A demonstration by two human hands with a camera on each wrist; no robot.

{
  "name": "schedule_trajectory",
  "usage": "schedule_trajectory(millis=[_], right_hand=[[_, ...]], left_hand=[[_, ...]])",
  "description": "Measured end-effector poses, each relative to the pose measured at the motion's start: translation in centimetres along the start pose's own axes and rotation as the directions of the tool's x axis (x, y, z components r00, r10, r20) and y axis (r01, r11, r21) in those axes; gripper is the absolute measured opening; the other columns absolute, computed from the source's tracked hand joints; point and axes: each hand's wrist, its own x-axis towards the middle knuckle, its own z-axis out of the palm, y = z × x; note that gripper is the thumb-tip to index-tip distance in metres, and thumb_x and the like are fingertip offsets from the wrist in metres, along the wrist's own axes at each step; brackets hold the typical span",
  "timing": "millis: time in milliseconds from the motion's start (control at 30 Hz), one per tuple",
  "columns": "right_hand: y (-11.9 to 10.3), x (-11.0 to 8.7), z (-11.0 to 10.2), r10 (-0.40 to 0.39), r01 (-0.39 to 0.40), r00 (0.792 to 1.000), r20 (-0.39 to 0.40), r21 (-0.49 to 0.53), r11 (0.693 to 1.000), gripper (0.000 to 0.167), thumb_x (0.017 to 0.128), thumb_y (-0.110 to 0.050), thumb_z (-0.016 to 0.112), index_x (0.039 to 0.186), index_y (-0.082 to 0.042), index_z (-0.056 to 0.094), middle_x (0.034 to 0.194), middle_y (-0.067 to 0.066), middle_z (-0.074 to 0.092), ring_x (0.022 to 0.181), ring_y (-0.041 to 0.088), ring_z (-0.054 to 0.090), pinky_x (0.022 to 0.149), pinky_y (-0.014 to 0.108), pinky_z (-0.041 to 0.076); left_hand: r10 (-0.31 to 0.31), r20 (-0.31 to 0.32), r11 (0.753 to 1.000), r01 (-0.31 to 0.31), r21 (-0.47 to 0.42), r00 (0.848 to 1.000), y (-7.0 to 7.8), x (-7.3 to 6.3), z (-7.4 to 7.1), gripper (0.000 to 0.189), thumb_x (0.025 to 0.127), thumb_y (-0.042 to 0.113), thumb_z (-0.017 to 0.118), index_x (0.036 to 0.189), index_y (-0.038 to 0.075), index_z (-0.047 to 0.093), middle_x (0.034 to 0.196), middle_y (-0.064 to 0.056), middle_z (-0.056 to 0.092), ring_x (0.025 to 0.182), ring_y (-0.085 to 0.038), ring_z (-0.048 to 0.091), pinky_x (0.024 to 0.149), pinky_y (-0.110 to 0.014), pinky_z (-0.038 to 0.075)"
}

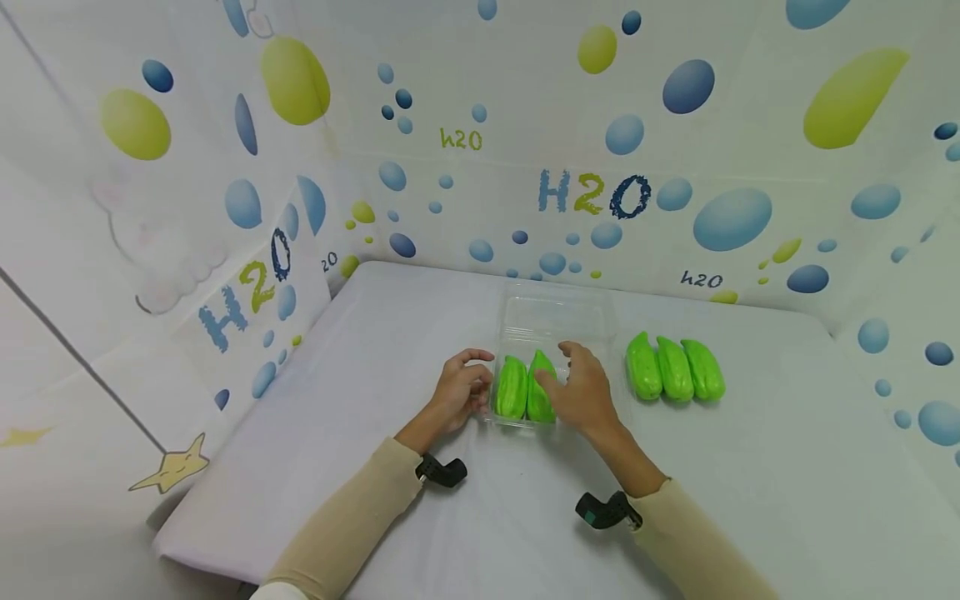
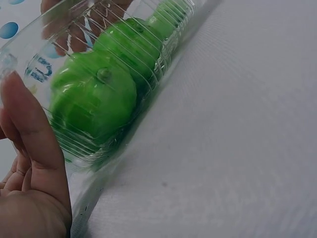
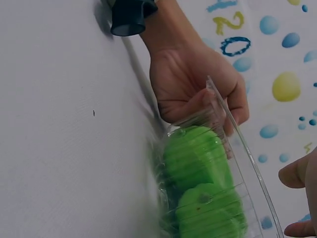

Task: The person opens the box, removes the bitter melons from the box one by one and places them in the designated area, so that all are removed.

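A clear plastic clamshell box (image 1: 517,424) sits in the middle of the table with its lid folded back. Two bright green, ridged toy vegetables lie side by side in it, a left one (image 1: 512,388) and a right one (image 1: 539,400). My left hand (image 1: 459,387) is at the box's left side, fingers loosely bent with the tips right at the rim. Over the box's right half, my right hand (image 1: 583,390) has thumb and fingers spread apart and grips nothing. Its thumb overlaps the right vegetable in the head view.
Three more green vegetables (image 1: 675,369) lie in a row to the right of the box. The clear lid (image 1: 555,315) extends toward the back wall. A white cloth covers the table (image 1: 405,333); printed sheets (image 1: 510,183) hang behind it and on the left.
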Motion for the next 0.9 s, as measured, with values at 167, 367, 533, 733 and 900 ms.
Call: schedule_trajectory(millis=[167, 367, 533, 733, 900], right_hand=[[0.1, 0.4, 0.7, 0.044, -0.042, 0.998, 0.047, -0.047, 0.998, 0.064, 0.093, -0.033, 0.066, 0.141, 0.005, 0.048, 0.139, 0.024, 0.055, 0.128, 0.042, 0.053, 0.102, 0.057, 0.047], [0.5, 0.8, 1.3, 0.072, -0.065, 0.993, 0.094, -0.082, 0.995, 0.065, 0.093, -0.032, 0.066, 0.142, 0.006, 0.047, 0.14, 0.025, 0.054, 0.129, 0.043, 0.053, 0.103, 0.057, 0.047], [0.5, 0.9, 1.6, 0.115, -0.095, 0.981, 0.156, -0.132, 0.987, 0.069, 0.092, -0.033, 0.066, 0.144, 0.008, 0.045, 0.138, 0.026, 0.056, 0.122, 0.04, 0.058, 0.099, 0.055, 0.051], [0.5, 1.0, 1.7, 0.146, -0.109, 0.968, 0.206, -0.18, 0.978, 0.071, 0.092, -0.036, 0.068, 0.144, 0.007, 0.046, 0.125, 0.021, 0.063, 0.102, 0.03, 0.063, 0.087, 0.047, 0.055], [0.5, 1.2, 1.7, 0.164, -0.12, 0.957, 0.238, -0.191, 0.974, 0.072, 0.092, -0.037, 0.067, 0.146, 0.004, 0.044, 0.114, 0.018, 0.065, 0.091, 0.025, 0.061, 0.079, 0.043, 0.054]], left_hand=[[-0.001, 0.002, 1.0, 0.001, 0.008, 1.0, 0.0, 0.0, 0.0, 0.041, 0.085, -0.001, 0.052, 0.126, 0.0, 0.051, 0.055, -0.001, 0.045, 0.042, -0.01, 0.04, 0.038, -0.024, 0.041], [-0.003, 0.001, 1.0, 0.003, 0.02, 1.0, -0.1, 0.0, -0.1, 0.041, 0.084, 0.0, 0.053, 0.125, 0.001, 0.051, 0.056, -0.001, 0.045, 0.043, -0.01, 0.04, 0.038, -0.024, 0.041], [-0.003, 0.002, 1.0, 0.003, 0.017, 1.0, -0.2, 0.1, -0.1, 0.041, 0.084, 0.001, 0.054, 0.124, 0.001, 0.051, 0.056, -0.001, 0.046, 0.042, -0.01, 0.041, 0.038, -0.024, 0.041], [-0.01, 0.002, 1.0, 0.01, 0.015, 1.0, -0.2, 0.1, -0.1, 0.042, 0.084, 0.001, 0.053, 0.126, 0.001, 0.05, 0.056, -0.001, 0.046, 0.042, -0.01, 0.041, 0.037, -0.023, 0.042], [-0.015, 0.003, 1.0, 0.015, 0.009, 1.0, -0.1, 0.2, -0.3, 0.043, 0.086, 0.001, 0.052, 0.128, -0.001, 0.049, 0.056, -0.001, 0.046, 0.042, -0.01, 0.041, 0.038, -0.023, 0.042]])
